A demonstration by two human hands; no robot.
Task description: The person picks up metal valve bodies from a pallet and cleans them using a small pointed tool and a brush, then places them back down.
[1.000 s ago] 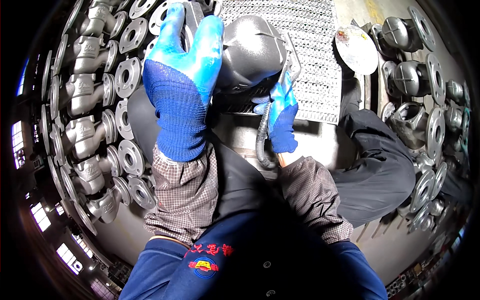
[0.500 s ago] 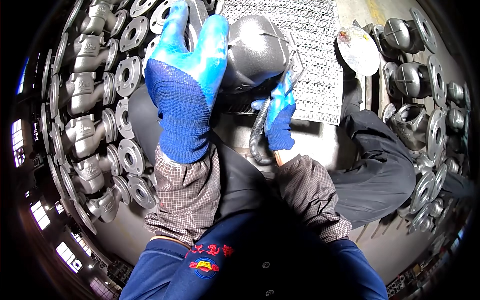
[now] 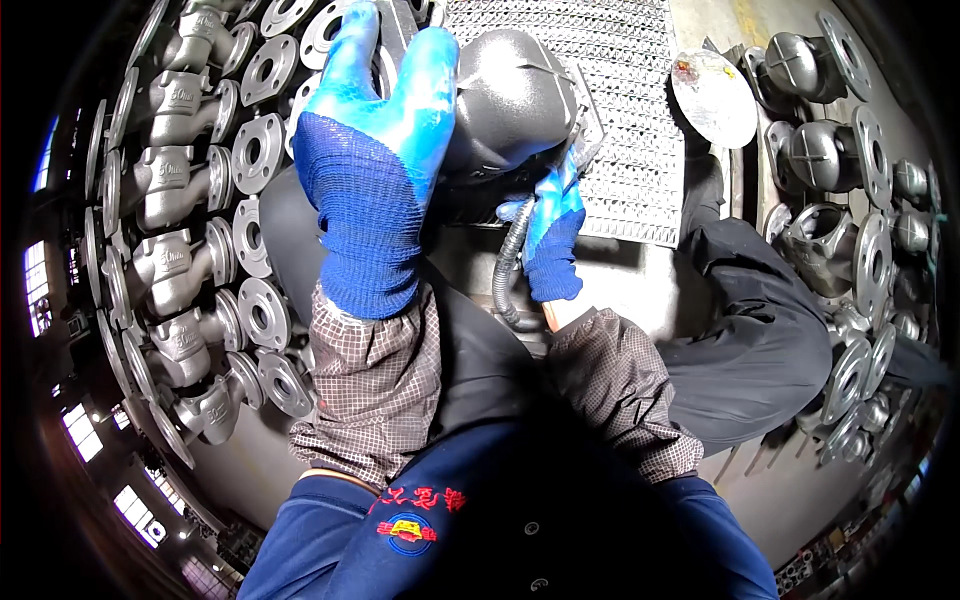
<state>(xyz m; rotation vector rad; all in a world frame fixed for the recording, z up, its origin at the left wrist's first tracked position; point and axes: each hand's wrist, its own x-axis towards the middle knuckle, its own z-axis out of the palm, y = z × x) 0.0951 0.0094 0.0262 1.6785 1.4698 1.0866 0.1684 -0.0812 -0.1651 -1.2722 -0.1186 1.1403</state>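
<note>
A grey cast-metal valve body (image 3: 510, 100), round in the middle with a flange at each end, lies in front of me at the grating's left side. My left hand (image 3: 385, 100), in a blue coated glove, grips its left flange, thumb apart from the fingers. Low at the casting's right end, by the right flange (image 3: 588, 115), my gloved right hand (image 3: 556, 215) is closed round a hand tool that is mostly hidden. A dark ribbed hose (image 3: 508, 265) runs down from that hand. What the tool's tip touches cannot be made out.
Under the casting lies a perforated metal grating (image 3: 635, 150). Rows of flanged valve castings (image 3: 170, 185) stand close on the left, and more castings (image 3: 825, 155) on the right. A round pale plate (image 3: 715, 98) stands right of the grating. My bent leg (image 3: 750, 330) is at the right.
My right hand has shifted slightly left, and the hose has moved with it. The left hand and the valve body stay almost where they were.
</note>
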